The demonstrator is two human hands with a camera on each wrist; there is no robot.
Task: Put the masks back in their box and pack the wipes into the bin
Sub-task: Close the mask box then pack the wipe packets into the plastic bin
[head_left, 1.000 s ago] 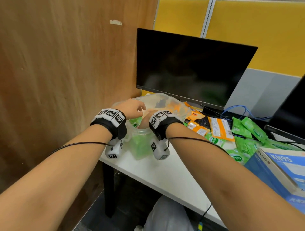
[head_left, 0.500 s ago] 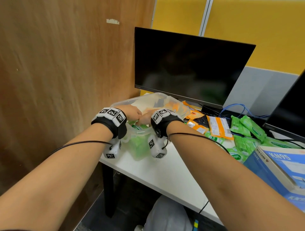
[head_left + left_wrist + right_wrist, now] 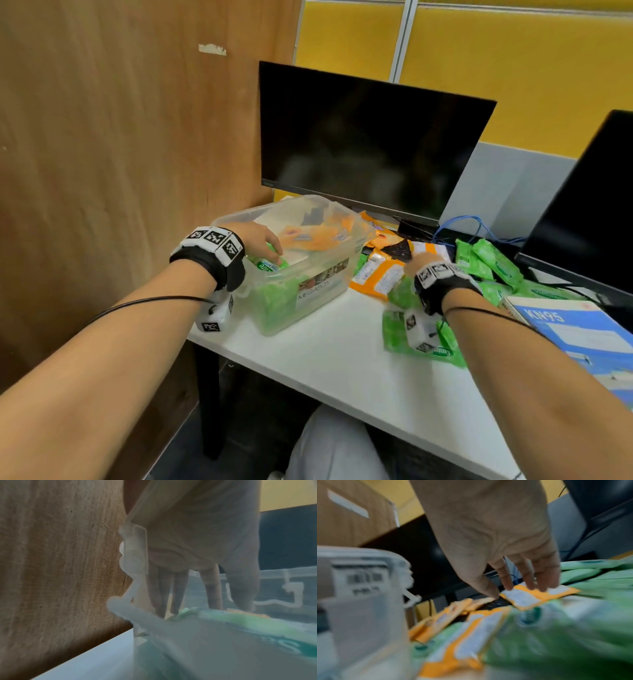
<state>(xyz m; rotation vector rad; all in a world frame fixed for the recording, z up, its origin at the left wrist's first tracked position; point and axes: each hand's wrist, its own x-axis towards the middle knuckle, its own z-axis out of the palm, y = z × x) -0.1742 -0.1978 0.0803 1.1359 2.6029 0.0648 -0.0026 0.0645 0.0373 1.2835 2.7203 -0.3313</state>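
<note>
The clear plastic bin (image 3: 322,284) stands at the desk's left end with green and orange wipe packs inside. My left hand (image 3: 260,240) reaches down into it, straight fingers (image 3: 178,595) resting on a green wipe pack (image 3: 240,616). My right hand (image 3: 423,262) is outside the bin over the loose pile, its extended fingers (image 3: 529,580) touching an orange wipe pack (image 3: 536,597) without gripping it. More orange packs (image 3: 376,277) lie between bin and hand. Green packs (image 3: 489,260) spread to the right. The blue KN95 mask box (image 3: 575,329) lies at the right edge.
A dark monitor (image 3: 370,144) stands behind the bin and a second screen (image 3: 589,205) at the right. A wooden partition (image 3: 120,137) closes the left side. Blue cables (image 3: 469,222) run behind the packs. Bare white desk (image 3: 342,359) lies in front.
My right hand has left the bin and swung right onto the orange packs on the desk. My left hand stays in the bin, now lower on the green pack.
</note>
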